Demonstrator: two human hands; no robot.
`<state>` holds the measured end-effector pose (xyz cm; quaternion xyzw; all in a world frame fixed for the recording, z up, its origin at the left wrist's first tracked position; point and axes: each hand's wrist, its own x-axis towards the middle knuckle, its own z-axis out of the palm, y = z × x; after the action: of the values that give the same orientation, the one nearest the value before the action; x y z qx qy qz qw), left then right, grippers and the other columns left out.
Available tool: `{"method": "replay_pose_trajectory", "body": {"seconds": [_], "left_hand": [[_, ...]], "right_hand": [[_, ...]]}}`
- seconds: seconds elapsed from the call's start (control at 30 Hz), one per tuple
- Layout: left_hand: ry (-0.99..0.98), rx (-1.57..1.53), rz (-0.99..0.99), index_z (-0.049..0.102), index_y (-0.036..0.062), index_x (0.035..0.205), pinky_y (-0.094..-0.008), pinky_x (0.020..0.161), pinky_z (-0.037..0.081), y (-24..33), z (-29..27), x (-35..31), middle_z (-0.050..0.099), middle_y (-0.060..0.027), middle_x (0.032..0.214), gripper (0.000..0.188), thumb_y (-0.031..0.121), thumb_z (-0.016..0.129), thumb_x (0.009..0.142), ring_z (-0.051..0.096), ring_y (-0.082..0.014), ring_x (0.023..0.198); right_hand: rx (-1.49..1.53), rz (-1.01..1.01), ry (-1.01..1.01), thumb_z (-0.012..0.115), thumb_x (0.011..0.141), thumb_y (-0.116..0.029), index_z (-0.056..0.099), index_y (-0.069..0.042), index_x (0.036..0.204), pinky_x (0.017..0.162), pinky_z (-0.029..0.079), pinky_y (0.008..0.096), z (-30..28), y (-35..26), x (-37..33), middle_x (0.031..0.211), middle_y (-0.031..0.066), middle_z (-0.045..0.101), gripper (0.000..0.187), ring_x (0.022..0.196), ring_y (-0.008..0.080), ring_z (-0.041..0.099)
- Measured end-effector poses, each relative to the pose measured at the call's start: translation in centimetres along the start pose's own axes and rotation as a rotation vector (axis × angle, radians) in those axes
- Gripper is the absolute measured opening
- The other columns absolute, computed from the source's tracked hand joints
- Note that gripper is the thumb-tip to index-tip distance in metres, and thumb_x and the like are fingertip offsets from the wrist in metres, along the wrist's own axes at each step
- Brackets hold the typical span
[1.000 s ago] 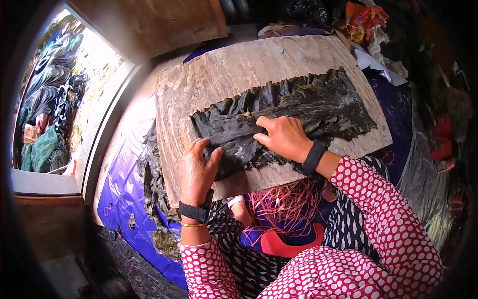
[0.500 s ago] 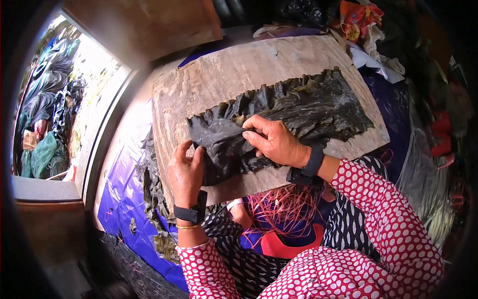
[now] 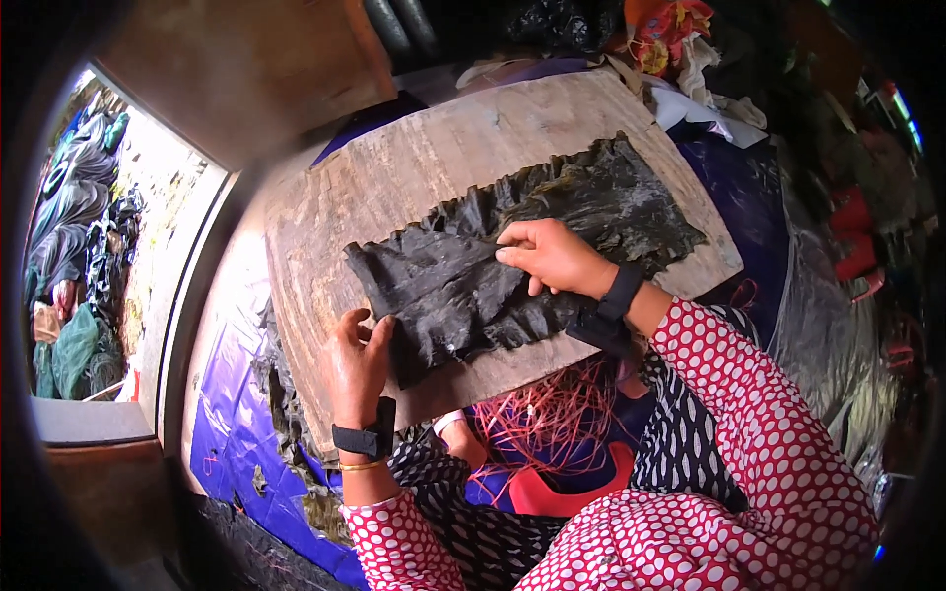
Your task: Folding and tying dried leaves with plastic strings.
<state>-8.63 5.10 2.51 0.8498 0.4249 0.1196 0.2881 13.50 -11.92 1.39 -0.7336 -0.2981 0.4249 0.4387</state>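
Note:
A long sheet of dark, dried kelp (image 3: 443, 295) lies across a wooden board (image 3: 414, 148), its far edge ruffled and its surface wrinkled. My right hand (image 3: 560, 258) is over the middle of the sheet, thumb and forefinger pinched on a raised edge of a kelp layer. At the sheet's left end is my left hand (image 3: 357, 369), with its thumb beside the kelp's edge and a gap between thumb and forefinger. Nothing shows in that hand. The lower fingers of my right hand are partly hidden under the palm.
Purple plastic sheeting (image 3: 232, 433) spreads under and around the board, with more kelp pieces (image 3: 286, 394) at its left. Tangled pink twine (image 3: 552, 414) and a red curved plastic object (image 3: 576, 488) sit below the near edge. An open doorway is at left; crumpled bags (image 3: 670, 39) lie at the back.
My right hand has moved right along the sheet. The kelp's left part lies flatter and more spread out. My left hand has shifted slightly nearer to me. The whole view has shifted a little.

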Motion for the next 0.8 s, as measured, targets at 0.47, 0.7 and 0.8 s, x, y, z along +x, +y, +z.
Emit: {"method": "replay_pose_trajectory", "body": {"seconds": [0.47,0.7,0.8], "left_hand": [[-0.009,0.002,-0.039,0.065,-0.0017,0.092,-0.0373,0.062,0.048,0.7,1.6,1.1,0.064,-0.0174,0.070,0.036,0.033,0.066,0.080,0.064,-0.0294,0.066],[0.034,0.001,-0.014,0.065,-0.0023,0.090,-0.0371,0.064,0.048,0.8,1.7,1.2,0.065,-0.0185,0.072,0.034,0.031,0.067,0.079,0.064,-0.0310,0.068],[0.027,-0.047,-0.082,0.065,-0.0023,0.088,-0.0377,0.065,0.048,0.9,1.8,1.4,0.065,-0.0191,0.075,0.034,0.030,0.067,0.079,0.064,-0.0326,0.071]], "right_hand": [[-0.069,-0.312,0.288,0.056,0.084,-0.011,0.058,0.000,0.100,0.052,0.047,0.0313,-1.0,2.8,1.4,0.068,0.0102,0.062,0.019,0.053,0.0158,0.060],[0.107,-0.207,0.158,0.055,0.083,-0.009,0.055,0.001,0.101,0.054,0.046,0.0330,-0.3,1.9,1.4,0.066,0.0093,0.062,0.020,0.058,0.0185,0.060],[-0.017,-0.262,0.218,0.056,0.084,-0.009,0.055,0.003,0.100,0.048,0.044,0.0294,-0.7,2.5,1.4,0.062,0.0062,0.060,0.020,0.053,0.0119,0.058]]}}
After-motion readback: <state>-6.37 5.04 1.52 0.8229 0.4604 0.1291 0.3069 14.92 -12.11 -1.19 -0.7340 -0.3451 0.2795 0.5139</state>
